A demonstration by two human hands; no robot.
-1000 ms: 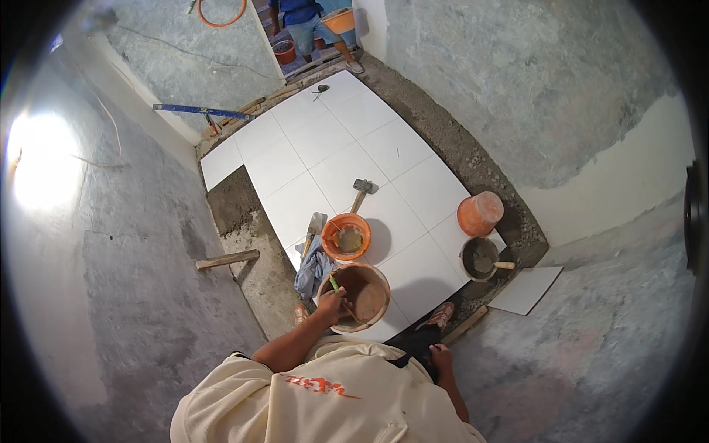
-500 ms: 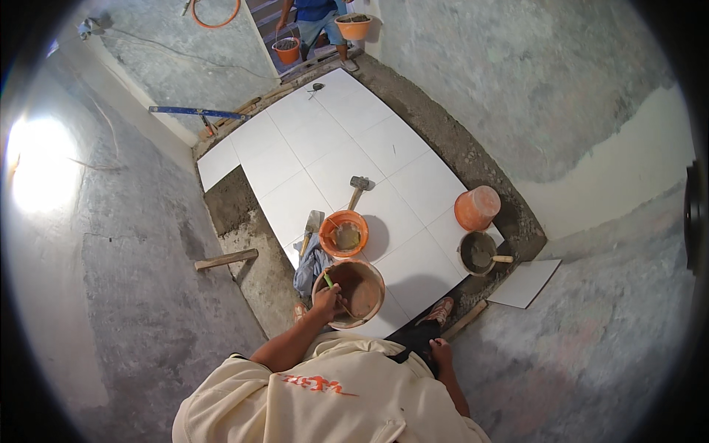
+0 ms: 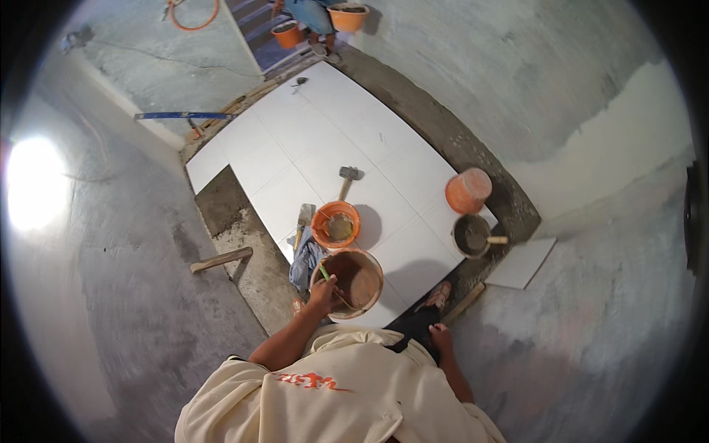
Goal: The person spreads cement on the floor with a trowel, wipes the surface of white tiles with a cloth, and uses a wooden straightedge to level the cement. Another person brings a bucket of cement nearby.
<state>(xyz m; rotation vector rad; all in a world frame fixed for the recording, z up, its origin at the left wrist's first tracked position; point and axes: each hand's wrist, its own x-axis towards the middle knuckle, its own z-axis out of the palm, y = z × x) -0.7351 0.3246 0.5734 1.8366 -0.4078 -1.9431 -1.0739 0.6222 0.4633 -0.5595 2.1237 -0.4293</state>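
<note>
My left hand [image 3: 323, 295] is closed around the wire handle, next to its green grip, of a large mortar-stained bucket [image 3: 373, 273] in front of me. The inside of this bucket looks nearly bare. My right hand [image 3: 441, 339] rests against my dark trouser leg with nothing visible in it. Just beyond the large bucket stands a smaller orange bucket [image 3: 320, 235] with greyish contents. Beside it lie a trowel [image 3: 306, 215] and a crumpled grey-blue cloth [image 3: 304, 266]. A hammer [image 3: 348, 177] with a wooden handle lies farther out on the white floor tiles [image 3: 292, 140].
At right are a tipped orange bucket [image 3: 469, 190], a dark bowl of mortar [image 3: 470, 236] and a loose tile [image 3: 523, 263]. A blue level [image 3: 185, 116] and a wooden piece [image 3: 221, 259] lie left. In the doorway a co-worker [image 3: 310, 18] holds two filled buckets.
The view has shifted slightly, so the scene sits a little higher and to the left. The co-worker at the doorway has moved a foot. My left hand keeps its hold on the bucket handle.
</note>
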